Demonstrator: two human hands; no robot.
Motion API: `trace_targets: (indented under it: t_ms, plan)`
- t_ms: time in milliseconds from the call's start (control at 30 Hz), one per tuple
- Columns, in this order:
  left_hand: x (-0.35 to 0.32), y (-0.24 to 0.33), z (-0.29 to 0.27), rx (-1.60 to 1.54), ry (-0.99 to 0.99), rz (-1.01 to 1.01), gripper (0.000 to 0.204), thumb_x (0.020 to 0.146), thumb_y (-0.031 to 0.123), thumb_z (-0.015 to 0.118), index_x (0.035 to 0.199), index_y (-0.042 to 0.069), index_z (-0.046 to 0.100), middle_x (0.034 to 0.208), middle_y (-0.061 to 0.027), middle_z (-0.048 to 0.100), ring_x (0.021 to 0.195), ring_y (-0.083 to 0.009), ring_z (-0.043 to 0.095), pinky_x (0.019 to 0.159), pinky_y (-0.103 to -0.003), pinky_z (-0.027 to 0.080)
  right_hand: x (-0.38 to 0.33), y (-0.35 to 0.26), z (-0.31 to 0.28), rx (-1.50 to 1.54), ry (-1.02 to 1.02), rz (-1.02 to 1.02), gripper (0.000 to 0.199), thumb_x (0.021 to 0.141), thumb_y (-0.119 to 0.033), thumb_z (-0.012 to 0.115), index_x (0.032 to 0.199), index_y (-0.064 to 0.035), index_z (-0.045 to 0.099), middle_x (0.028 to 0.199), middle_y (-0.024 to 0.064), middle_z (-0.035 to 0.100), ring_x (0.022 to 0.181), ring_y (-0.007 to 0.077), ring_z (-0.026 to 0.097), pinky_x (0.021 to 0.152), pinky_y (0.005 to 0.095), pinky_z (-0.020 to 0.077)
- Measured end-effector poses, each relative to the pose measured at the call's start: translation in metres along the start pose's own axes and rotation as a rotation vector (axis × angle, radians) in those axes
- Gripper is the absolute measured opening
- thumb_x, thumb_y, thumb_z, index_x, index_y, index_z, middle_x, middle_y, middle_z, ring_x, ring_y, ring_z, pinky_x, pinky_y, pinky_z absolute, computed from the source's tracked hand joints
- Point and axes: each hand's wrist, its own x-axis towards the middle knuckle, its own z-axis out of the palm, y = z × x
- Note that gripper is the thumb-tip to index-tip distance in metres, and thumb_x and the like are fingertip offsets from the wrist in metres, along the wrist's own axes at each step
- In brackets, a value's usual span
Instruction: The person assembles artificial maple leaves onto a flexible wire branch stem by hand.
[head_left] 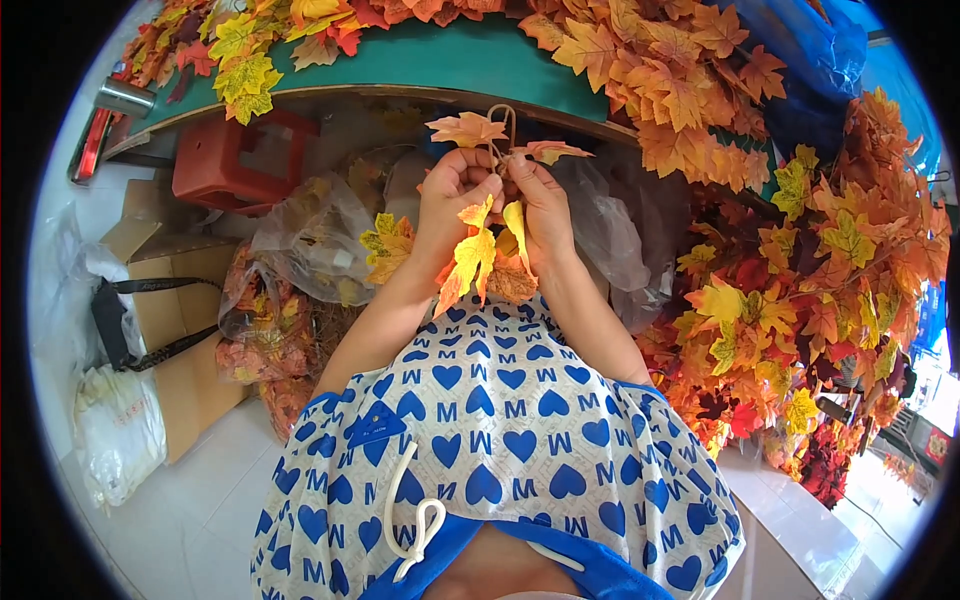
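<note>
Both hands meet in front of me, just below the table edge, on a stem of an artificial maple-leaf garland (468, 262). My left hand (452, 200) is closed, its thumb and fingertips pinching the stem. Close beside it, my right hand (543, 205) also pinches the stem between thumb and fingers. A bare brown stem end (514, 112) bends into a loop above the fingertips. Orange leaves (468, 129) spread at the top, while yellow and orange ones hang below the hands toward my lap. The exact pinch point is partly hidden by the fingers.
Piles of orange leaf garlands (660, 70) cover the green table (420, 62). More hang at the right (800, 300). Left of me are a red plastic stool (195, 170), clear bags of leaves (262, 315), a cardboard box (180, 330) and a white bag (118, 430).
</note>
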Motion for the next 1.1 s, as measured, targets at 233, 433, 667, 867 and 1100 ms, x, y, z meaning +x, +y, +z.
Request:
trace_targets:
  t_ms: [233,433,667,867,1100]
  plan:
    - [0.001,-0.002,-0.001,0.020,0.008,0.009,0.020,0.084,0.003,0.060,0.102,0.001,0.051,0.078,-0.0039,0.054,0.062,-0.0096,0.055,0.056,-0.022,0.048,-0.001,0.002,-0.001,-0.041,-0.021,-0.016,0.017,0.089,-0.020,0.060,0.085,-0.0038,0.059,0.068,0.0053,0.059,0.053,0.0128,0.056,0.044,0.0296,0.0525]
    - [0.003,-0.004,-0.003,0.009,0.019,-0.004,0.021,0.084,0.004,0.060,0.102,0.001,0.051,0.078,-0.0041,0.055,0.063,-0.0096,0.055,0.055,-0.022,0.048,-0.003,0.006,0.004,0.085,0.027,0.038,0.016,0.091,-0.021,0.057,0.086,-0.0063,0.059,0.066,0.0044,0.058,0.052,0.0132,0.055,0.044,0.0282,0.0516]
    - [0.004,-0.004,-0.003,0.045,0.015,-0.006,0.020,0.084,0.004,0.060,0.102,0.000,0.052,0.078,-0.0043,0.055,0.063,-0.0095,0.056,0.055,-0.022,0.048,-0.002,0.008,0.003,0.153,0.022,0.068,0.015,0.091,-0.022,0.057,0.088,-0.0076,0.058,0.062,0.0037,0.056,0.050,0.0133,0.055,0.043,0.0262,0.0504]
    - [0.003,-0.005,-0.002,0.014,0.032,-0.014,0.019,0.084,0.004,0.061,0.101,0.001,0.052,0.078,-0.0039,0.055,0.062,-0.0090,0.056,0.054,-0.021,0.047,-0.002,0.010,0.000,0.059,0.005,0.019,0.016,0.091,-0.020,0.057,0.086,-0.0049,0.060,0.063,0.0047,0.057,0.050,0.0135,0.055,0.043,0.0250,0.0504]
    - [0.004,-0.009,-0.005,-0.055,0.041,-0.008,0.019,0.084,0.004,0.061,0.101,0.002,0.052,0.077,-0.0030,0.055,0.061,-0.0081,0.054,0.051,-0.020,0.044,-0.003,0.015,-0.002,-0.070,-0.008,-0.055,0.021,0.092,-0.023,0.055,0.087,-0.0037,0.059,0.064,0.0051,0.057,0.051,0.0142,0.056,0.045,0.0241,0.0506]
